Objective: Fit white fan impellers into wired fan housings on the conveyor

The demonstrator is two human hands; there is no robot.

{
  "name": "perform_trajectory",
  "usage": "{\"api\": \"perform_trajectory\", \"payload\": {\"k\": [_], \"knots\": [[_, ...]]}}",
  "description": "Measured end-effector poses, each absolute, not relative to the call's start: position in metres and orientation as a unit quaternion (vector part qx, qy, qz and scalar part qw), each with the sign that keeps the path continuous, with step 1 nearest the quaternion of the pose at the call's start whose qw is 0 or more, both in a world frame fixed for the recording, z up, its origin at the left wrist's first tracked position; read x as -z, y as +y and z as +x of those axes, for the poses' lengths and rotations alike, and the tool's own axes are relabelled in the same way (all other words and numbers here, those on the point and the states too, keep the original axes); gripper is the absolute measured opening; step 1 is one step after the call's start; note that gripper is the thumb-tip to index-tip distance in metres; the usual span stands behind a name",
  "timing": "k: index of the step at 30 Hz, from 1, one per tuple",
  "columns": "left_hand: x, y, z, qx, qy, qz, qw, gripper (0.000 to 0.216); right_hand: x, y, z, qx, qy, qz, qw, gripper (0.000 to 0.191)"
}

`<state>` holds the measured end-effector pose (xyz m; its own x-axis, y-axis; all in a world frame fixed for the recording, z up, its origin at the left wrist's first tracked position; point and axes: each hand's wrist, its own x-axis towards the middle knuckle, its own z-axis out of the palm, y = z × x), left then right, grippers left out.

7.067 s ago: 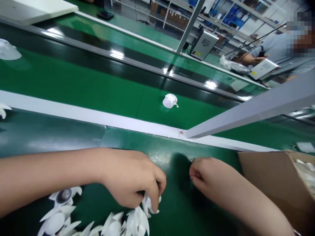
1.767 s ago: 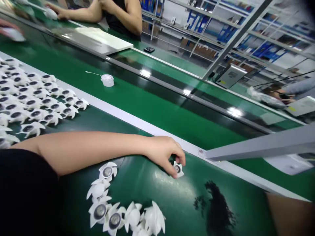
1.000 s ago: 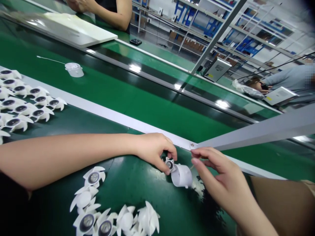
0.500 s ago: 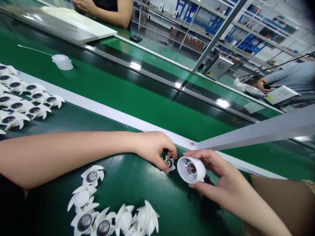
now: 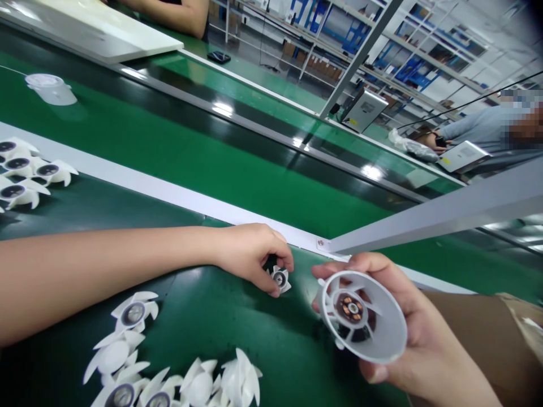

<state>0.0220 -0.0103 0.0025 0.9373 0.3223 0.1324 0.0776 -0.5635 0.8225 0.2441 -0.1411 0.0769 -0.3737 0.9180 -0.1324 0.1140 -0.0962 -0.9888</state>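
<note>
My left hand (image 5: pixel 250 255) pinches a small white fan impeller (image 5: pixel 280 278) just above the dark green bench top, fingers curled round it. My right hand (image 5: pixel 407 339) grips a white round fan housing (image 5: pixel 360 314), its open mouth turned toward me, with spokes and a small motor with copper windings at its centre. The housing sits a short way to the right of the impeller, and the two are apart.
Loose white impellers (image 5: pixel 127 316) lie at the lower left and more in rows (image 5: pixel 25 172) at far left. A white housing (image 5: pixel 48 87) rides the green conveyor. A cardboard box (image 5: pixel 487 333) stands at right. A grey bar (image 5: pixel 445 212) crosses. Other people work across the belt.
My right hand came in with the fan housing, lifted it closer to me and turned its open face toward the camera. The left hand keeps its pinch on the impeller. The housing on the conveyor drifted left.
</note>
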Motion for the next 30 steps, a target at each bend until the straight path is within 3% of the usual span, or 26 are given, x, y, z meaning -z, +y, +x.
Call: {"api": "perform_trajectory", "payload": {"k": [3,8,12,15,18,23,30], "knots": [[-0.002,-0.01,0.022,-0.139,0.11,0.875,0.45,0.039,-0.076,-0.143,0.244,-0.614,-0.541,-0.464,0.339,0.067],[-0.001,-0.011,0.023,-0.133,0.121,0.868,0.462,0.04,-0.069,-0.139,0.245,-0.591,-0.528,-0.5,0.349,0.052],[-0.008,-0.006,0.021,-0.091,0.158,0.835,0.519,0.071,-0.054,-0.127,0.246,-0.457,-0.589,-0.552,0.372,0.037],[-0.011,0.002,0.019,-0.042,0.175,0.784,0.594,0.087,-0.046,-0.125,0.241,-0.304,-0.699,-0.574,0.3,0.045],[-0.01,0.009,0.018,-0.038,0.191,0.725,0.66,0.085,-0.045,-0.129,0.232,-0.189,-0.763,-0.572,0.233,0.05],[-0.007,0.008,0.019,-0.048,0.198,0.711,0.673,0.077,-0.043,-0.136,0.215,-0.092,-0.839,-0.486,0.226,0.031],[-0.009,0.007,0.02,-0.034,0.2,0.728,0.655,0.073,-0.034,-0.137,0.211,-0.072,-0.841,-0.499,0.196,0.022]]}}
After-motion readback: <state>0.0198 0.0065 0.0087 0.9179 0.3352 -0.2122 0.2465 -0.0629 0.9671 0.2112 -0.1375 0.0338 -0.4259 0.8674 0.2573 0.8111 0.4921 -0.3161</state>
